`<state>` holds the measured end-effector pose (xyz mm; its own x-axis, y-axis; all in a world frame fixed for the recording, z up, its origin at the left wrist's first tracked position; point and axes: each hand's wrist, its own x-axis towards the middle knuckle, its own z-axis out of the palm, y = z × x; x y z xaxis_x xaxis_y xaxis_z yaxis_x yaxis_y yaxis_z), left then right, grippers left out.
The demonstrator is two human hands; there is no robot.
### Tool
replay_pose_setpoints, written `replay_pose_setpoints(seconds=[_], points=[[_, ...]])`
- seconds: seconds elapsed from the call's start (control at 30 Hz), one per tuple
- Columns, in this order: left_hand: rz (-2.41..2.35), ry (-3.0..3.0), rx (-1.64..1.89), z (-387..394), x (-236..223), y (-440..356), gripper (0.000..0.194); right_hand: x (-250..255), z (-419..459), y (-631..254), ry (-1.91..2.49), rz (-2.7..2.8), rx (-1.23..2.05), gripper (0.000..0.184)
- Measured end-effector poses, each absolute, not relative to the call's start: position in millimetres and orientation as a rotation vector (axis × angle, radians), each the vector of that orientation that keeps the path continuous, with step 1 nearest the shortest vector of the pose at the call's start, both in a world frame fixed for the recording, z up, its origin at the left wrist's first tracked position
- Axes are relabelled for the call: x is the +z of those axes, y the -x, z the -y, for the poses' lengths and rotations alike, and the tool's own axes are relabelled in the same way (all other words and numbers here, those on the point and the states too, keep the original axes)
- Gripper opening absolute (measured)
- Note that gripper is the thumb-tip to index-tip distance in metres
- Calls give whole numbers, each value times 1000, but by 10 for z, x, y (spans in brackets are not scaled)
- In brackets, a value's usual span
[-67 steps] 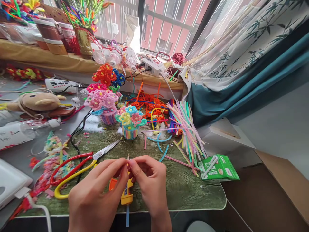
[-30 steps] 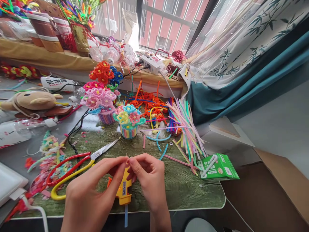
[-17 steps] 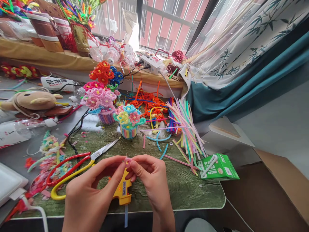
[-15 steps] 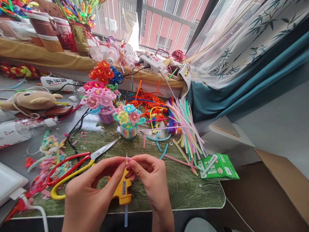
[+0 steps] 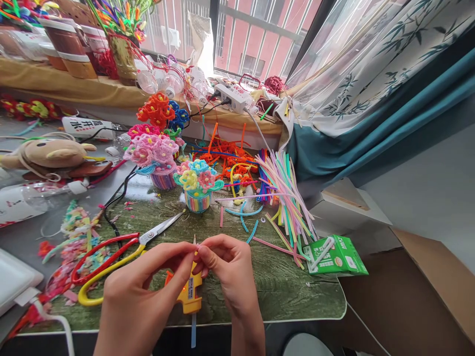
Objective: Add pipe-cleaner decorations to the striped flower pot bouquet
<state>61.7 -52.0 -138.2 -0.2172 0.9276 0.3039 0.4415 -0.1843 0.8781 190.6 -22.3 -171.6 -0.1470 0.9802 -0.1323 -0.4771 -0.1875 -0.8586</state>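
Note:
My left hand (image 5: 148,291) and my right hand (image 5: 227,269) meet fingertip to fingertip over the front of the table. Both pinch a tiny pink piece (image 5: 198,247), probably pipe cleaner, mostly hidden by the fingers. Beneath them lies a yellow glue gun (image 5: 191,296) with a small orange light lit and a clear glue stick out of its back. Left of my hands rest big scissors (image 5: 139,241) with one red and one yellow handle, blades apart. Beyond stands a small striped pot of pastel pipe cleaner flowers (image 5: 198,185).
A fuller pink flower pot (image 5: 158,158) stands behind. Pastel pipe cleaners (image 5: 284,198) lie in a bundle at the right, near a green packet (image 5: 336,255). Colourful scraps (image 5: 79,237) litter the left side. A power strip (image 5: 232,97) sits on the sill.
My left hand has shifted slightly right, and my right hand has drawn slightly left. The pink piece shows less between the fingertips now. Nothing else has moved.

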Motion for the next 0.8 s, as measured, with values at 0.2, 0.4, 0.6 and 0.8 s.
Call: replay_pose_setpoints(seconds=[0.2, 0.4, 0.6, 0.8], points=[[-1540, -1856, 1305, 439, -1318, -537, 13, -1731, 214, -1926, 837, 734, 1705, 40], [-1388, -2081, 1248, 372, -1315, -477, 11, -1787, 200, -1911, 768, 609, 1760, 43], [-1329, -2320, 1313, 332, -1251, -429, 11, -1830, 171, -1936, 687, 581, 1848, 38], [-1254, -2417, 1212, 264, -1256, -373, 10, -1831, 175, -1933, 668, 579, 1863, 33]])
